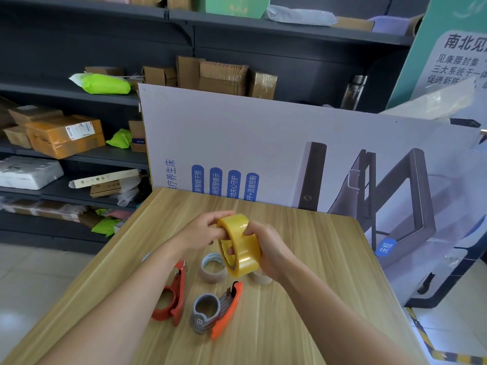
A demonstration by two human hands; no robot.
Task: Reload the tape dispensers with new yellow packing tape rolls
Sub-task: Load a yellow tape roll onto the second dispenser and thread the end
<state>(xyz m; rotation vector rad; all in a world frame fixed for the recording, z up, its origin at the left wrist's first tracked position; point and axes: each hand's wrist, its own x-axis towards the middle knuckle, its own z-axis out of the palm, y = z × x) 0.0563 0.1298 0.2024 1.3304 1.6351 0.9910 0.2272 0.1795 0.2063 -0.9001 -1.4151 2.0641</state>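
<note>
Over the wooden table [316, 259], the yellow tape roll [241, 246] stands on its edge between both hands. The left hand [205, 230] pinches the roll's upper rim, and the right hand [266, 248] curls around its side. Under the roll lies an empty core [213, 267]; nearer to the person than the roll lie a red dispenser [174, 293] and an orange dispenser [226, 309].

Bare forearms [126, 299]; bare left hand [201, 230], right hand [267, 248].

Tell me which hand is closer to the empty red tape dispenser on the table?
Left. The left hand grips the yellow tape roll just beyond the empty red dispenser; the right hand holds the roll's other side, farther to the right.
</note>
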